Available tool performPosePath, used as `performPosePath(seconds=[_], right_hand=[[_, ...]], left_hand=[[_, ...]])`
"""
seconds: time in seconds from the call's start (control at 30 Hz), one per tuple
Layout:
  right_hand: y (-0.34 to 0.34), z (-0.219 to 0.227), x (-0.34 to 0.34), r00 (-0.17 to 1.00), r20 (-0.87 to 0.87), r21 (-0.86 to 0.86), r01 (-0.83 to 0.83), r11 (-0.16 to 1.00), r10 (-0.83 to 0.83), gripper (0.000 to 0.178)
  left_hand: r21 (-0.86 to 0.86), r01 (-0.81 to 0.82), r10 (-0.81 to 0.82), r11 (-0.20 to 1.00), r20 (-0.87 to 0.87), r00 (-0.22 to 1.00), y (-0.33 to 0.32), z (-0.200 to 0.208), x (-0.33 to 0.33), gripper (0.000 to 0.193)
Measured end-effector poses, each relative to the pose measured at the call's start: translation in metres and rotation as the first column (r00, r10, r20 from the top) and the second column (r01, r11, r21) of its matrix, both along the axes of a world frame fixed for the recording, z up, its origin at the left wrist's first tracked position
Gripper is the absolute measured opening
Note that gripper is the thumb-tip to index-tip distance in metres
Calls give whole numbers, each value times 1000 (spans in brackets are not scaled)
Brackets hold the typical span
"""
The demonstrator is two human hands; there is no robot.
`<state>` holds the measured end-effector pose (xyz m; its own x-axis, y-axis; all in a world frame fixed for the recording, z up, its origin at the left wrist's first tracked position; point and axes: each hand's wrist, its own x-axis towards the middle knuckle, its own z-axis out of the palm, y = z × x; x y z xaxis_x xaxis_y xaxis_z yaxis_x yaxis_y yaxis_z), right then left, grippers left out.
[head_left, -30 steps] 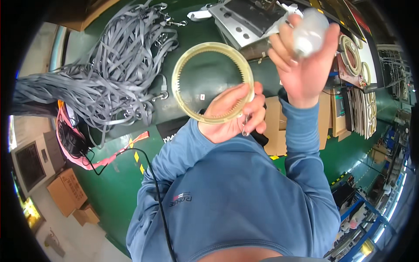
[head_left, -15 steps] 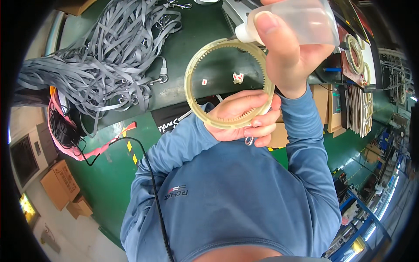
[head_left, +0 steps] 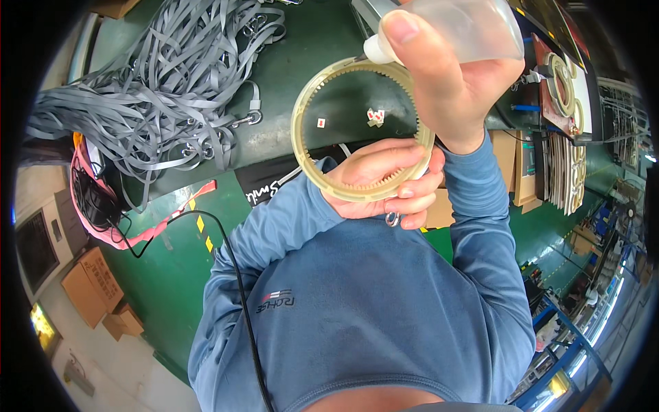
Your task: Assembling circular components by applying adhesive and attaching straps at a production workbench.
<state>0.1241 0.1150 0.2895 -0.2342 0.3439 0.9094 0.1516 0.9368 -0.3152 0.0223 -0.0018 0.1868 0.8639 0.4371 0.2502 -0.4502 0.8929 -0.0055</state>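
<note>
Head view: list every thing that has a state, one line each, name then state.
Ring gear: held up off the bench, tilted, teeth facing inward.
Squeeze bottle: tipped, white nozzle at the ring's upper rim.
Left hand: closed on the ring's lower edge.
Right hand: gripping the bottle.
Grey straps: heaped loose and tangled on the green bench.

1. I count one cream toothed ring (head_left: 322, 172), centre of the frame.
2. One clear squeeze bottle (head_left: 473, 27), top centre.
3. One tangled heap of grey straps (head_left: 158, 103), upper left; single straps I cannot count.
4. Two cardboard boxes (head_left: 93, 285), lower left.
5. One black cable (head_left: 237, 288), lower centre-left.
</note>
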Motion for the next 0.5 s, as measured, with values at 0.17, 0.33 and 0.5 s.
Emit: performPosePath(seconds=[0.17,0.33,0.5], right_hand=[[-4,4,6,991,114,15,73,997,-74,10],[-1,-3,8,995,86,29,54,998,-57,10],[6,-12,10,998,61,25,-16,1000,15,9]], left_hand=[[-10,8,-8,1000,-15,1000,0,-1,0,31],[-15,8,-8,1000,-13,1000,0,-1,1,31],[-19,3,-4,1000,-38,999,-1,-3,0,31]])
